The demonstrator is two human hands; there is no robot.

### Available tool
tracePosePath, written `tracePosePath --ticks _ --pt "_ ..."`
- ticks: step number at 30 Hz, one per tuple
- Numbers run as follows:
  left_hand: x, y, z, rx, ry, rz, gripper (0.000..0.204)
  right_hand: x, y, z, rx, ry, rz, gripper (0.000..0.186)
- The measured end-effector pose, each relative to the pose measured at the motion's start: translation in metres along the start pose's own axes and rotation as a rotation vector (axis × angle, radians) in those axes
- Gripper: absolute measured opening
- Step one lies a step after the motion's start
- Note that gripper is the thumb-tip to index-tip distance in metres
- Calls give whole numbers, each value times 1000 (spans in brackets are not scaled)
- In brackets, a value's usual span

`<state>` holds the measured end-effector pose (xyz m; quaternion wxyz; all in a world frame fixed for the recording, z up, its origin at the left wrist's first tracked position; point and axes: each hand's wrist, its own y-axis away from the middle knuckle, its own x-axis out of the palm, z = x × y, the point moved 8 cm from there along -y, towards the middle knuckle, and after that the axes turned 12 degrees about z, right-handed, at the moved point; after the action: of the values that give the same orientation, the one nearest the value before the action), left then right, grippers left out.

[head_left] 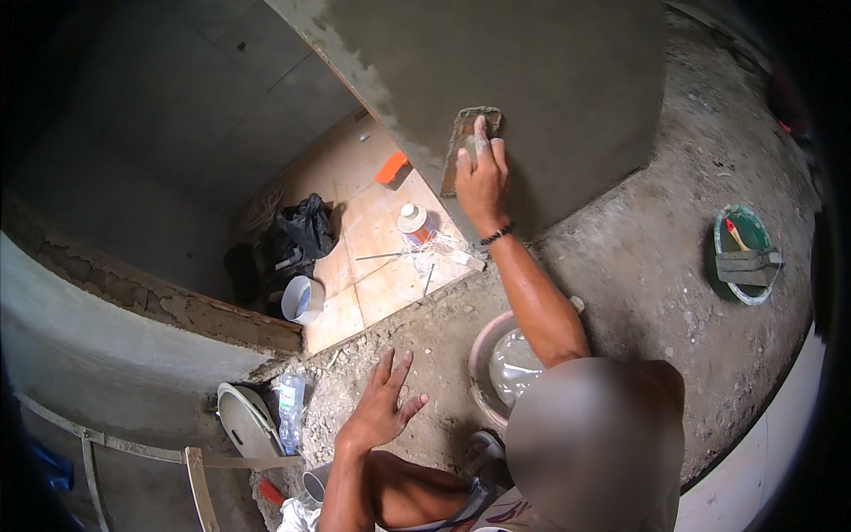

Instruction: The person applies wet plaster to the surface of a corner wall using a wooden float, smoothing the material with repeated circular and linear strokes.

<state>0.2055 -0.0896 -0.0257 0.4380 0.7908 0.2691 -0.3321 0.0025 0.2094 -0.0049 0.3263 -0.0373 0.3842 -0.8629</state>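
My right hand (483,182) grips a plastering float (458,160) whose edges are caked with wet mix. The float lies against the grey plastered surface (567,97), close to its left edge. My left hand (381,403) is held out over the rubble-strewn ground with its fingers spread, holding nothing. Below my right forearm, a pinkish tub (482,381) contains wet grey material, partly hidden by the arm and a blurred area.
At the right stands a green bucket (729,226) with a red-handled brush and a flat tool. On the tiles (363,293) are a white-capped bottle (415,222), an orange piece (391,168), a black bag (306,226) and a white container (302,300). A plastic bottle (290,408) stands lower left.
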Motion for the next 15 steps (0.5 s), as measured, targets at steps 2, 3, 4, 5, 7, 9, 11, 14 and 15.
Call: tracePosePath --ticks 2,3,4,5,7,9,11,14,15 --pt "-3 5 15 -58 29 -17 78 -7 8 -26 107 -33 30 61" --pt "-3 8 21 -78 47 -27 78 -15 16 -53 193 -78 -17 60" --pt "-5 9 22 -67 31 -39 78 -24 29 -86 236 -7 -109 59" --pt "-8 6 18 -39 15 -47 78 -28 46 -133 272 93 -184 58" --pt "-10 -1 12 -32 -22 -47 78 -12 80 -174 426 8 -176 59" --pt "-3 -8 0 -8 -34 -5 78 1 84 -153 452 -28 -80 61" --pt "0 -13 -9 17 -75 18 76 11 44 -58 237 -53 38 63" --pt "4 -24 -1 54 -7 26 78 -1 -32 29 -79 -25 70 61" --pt "3 -28 1 36 -13 24 78 -16 -62 27 -90 76 60 60"
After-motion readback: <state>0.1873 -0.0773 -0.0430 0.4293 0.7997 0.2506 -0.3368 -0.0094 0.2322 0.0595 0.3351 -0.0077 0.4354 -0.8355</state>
